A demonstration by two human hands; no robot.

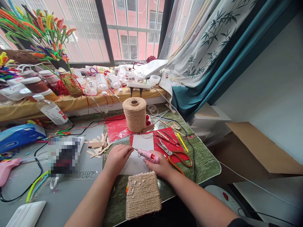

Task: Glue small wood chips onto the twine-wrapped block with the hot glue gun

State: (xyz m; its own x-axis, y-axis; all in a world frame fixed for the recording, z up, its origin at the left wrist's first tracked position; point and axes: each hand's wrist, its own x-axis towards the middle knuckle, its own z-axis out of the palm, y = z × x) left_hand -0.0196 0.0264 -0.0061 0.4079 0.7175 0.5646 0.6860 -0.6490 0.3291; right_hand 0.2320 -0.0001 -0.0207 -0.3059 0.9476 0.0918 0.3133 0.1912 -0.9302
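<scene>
My right hand [159, 164] is closed around a pink pen-shaped tool [149, 155] with reddish parts and a thin dark tip; its exact kind is unclear. The tip points left, toward my left hand [120, 157], whose fingers are pinched together beside it. Whatever lies between those fingertips is too small to make out. Below both hands is a square piece wrapped in jute twine [143, 198], with a scalloped upper edge and small pale chips on its face. A white sheet [142, 143] lies under the hands. Beyond it stands a large spool of jute twine [134, 114].
Orange-handled scissors [174, 153], a yellow stick [182, 142] and several slim tools lie at right on red sheets [115, 127]. Craft sticks [99, 145] are piled at left. A pink glue gun [8, 170] and cords lie farther left. Bottles [101, 82] and a power strip [138, 85] line the sill.
</scene>
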